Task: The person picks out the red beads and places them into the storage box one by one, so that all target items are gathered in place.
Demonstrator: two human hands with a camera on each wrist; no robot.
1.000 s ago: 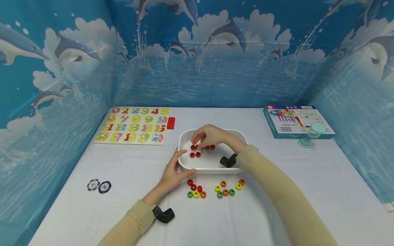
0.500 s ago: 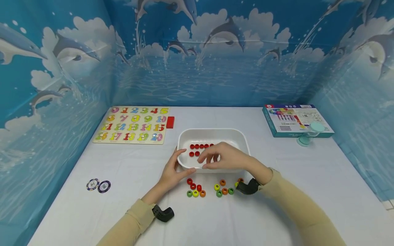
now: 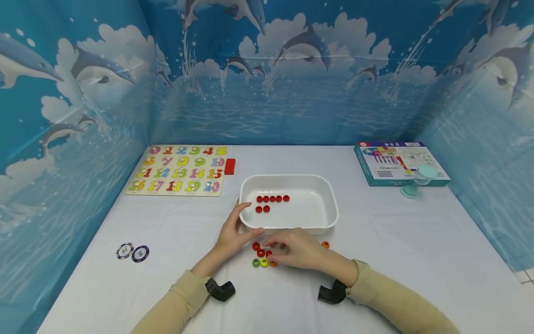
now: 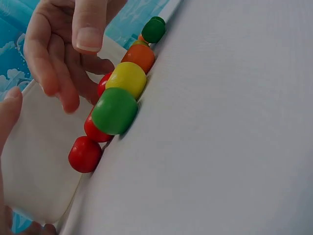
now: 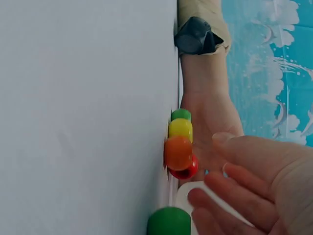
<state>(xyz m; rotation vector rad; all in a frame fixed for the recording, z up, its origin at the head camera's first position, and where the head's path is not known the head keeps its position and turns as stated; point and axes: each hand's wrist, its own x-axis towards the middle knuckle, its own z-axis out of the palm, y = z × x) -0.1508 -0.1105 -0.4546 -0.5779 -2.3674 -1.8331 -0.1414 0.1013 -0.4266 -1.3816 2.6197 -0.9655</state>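
My left hand (image 3: 233,235) holds the near left corner of a white plastic tray (image 3: 313,204), its index finger at the left rim and its thumb along the front wall. Inside the tray, red beads (image 3: 272,199) lie in a row of several, with two more red beads (image 3: 263,209) in front. My right hand (image 3: 298,249) hovers low over loose beads before the tray, fingers loosely bent and apart, thumb and fingertips close around a red bead (image 4: 84,154). Beside it lie a green bead (image 4: 115,110), a yellow bead (image 4: 128,78) and an orange bead (image 5: 178,152). The right hand hides more beads.
An orange bead (image 3: 325,245) shows beyond the right hand. A number puzzle board (image 3: 177,170) and a red block (image 3: 230,166) lie back left, two poker chips (image 3: 132,252) at left. A boxed toy (image 3: 402,162) and a mint-green hourglass-like item (image 3: 417,182) are at right.
My right hand has left the tray's inside and come forward and down to the loose beads. One more red bead now shows at the row's right end, uncovered. My left hand stays at the tray corner.
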